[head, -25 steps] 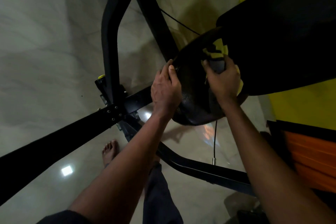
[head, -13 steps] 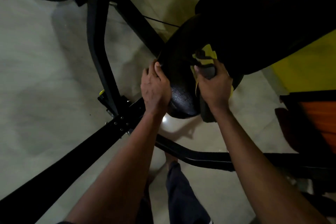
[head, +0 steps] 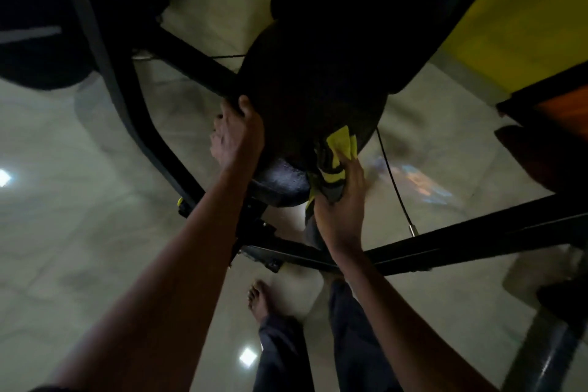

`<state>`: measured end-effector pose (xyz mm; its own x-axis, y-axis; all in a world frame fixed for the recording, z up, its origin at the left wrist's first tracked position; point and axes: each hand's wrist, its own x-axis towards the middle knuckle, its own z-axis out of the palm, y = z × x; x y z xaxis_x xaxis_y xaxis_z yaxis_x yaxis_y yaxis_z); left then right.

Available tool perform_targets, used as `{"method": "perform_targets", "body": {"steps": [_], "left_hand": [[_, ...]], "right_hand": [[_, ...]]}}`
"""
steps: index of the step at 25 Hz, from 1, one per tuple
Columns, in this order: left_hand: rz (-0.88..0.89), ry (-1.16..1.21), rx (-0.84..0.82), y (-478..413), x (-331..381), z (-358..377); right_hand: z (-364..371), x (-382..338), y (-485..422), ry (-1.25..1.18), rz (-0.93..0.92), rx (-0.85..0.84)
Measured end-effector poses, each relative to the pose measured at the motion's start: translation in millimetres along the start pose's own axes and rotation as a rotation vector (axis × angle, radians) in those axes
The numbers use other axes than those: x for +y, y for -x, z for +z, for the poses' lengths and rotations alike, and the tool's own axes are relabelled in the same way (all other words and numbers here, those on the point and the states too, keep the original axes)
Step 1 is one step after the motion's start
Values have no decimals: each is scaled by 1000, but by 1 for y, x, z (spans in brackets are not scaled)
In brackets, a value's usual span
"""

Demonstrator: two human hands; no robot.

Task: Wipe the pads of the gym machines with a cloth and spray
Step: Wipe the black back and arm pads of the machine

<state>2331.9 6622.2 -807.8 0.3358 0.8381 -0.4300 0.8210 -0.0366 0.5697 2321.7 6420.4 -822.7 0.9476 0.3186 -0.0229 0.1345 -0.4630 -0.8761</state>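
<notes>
A round black seat pad of a gym machine sits in the middle of the view, under a larger black back pad. My left hand grips the pad's left edge, thumb on top. My right hand holds a yellow and grey cloth and presses it against the pad's near right edge. No spray bottle shows.
Black frame bars of the machine cross below the pad, and a curved bar runs down the left. A thin cable hangs to the right. A yellow wall stands at the upper right. My bare foot is on the glossy floor.
My right hand has drawn the cloth down from the upper part of the seat pad to its near edge. My left hand keeps its grip on the left edge. The view has tilted downward.
</notes>
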Motion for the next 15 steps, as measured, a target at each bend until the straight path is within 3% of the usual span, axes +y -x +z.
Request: {"method": "perform_targets", "body": {"steps": [7,15], "left_hand": [[30,-111,128,3,-3,8],[26,-138,173,5,1,2]], "right_hand": [[-6,12,-82,-136,301,244],[7,7,-21,-135,249,131]]}}
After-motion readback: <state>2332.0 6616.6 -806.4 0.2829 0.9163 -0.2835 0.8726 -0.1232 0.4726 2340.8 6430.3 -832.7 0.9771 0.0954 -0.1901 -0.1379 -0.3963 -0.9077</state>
